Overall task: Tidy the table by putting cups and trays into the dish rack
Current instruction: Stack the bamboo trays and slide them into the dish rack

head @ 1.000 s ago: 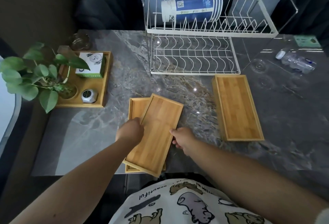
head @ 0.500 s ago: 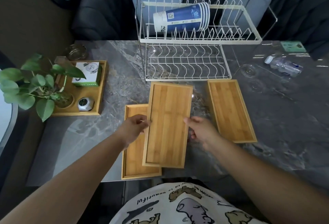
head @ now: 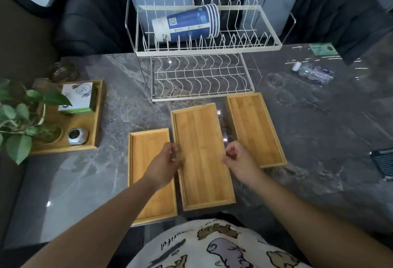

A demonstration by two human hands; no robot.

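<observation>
Now, plenty sits at the edges and is hard to read: the leafy green potted plant (head: 19, 114) is cut off on the left, a dark ribbed object (head: 382, 164) is clipped by the right edge, and the clear glass items near the crumpled plastic water bottle (head: 312, 73) barely register against the grey marble table (head: 319, 140). Print on the stack of blue-and-white paper cups (head: 187, 24) is too small to make out. That stack lies on its side in the upper tier of the white wire dish rack (head: 204, 48), rims to the right; the lower tier shows only wire.

Down front, both bare forearms reach in from the bottom. The left hand (head: 168, 160) curls at the left long edge of the middle rectangular bamboo tray (head: 202, 157), fingers bent inward and blurred, so I cannot tell whether they actually pinch the rim or only touch it. The right hand (head: 238, 159) is loosely curled over the tray's right edge, fingertips tucked, and again the grip itself is hidden; contact looks likely but is unclear.

That middle tray lies lengthwise, pointing at the rack, just in front of its lower tier. A second bamboo tray (head: 146, 174) lies flat just beside it on the left, partly under the left wrist. A third bamboo tray (head: 255, 127) lies to the right, angled slightly, near the rack's front corner. A larger wooden tray (head: 96, 118) at far left carries a white-and-green box (head: 77, 97).
</observation>
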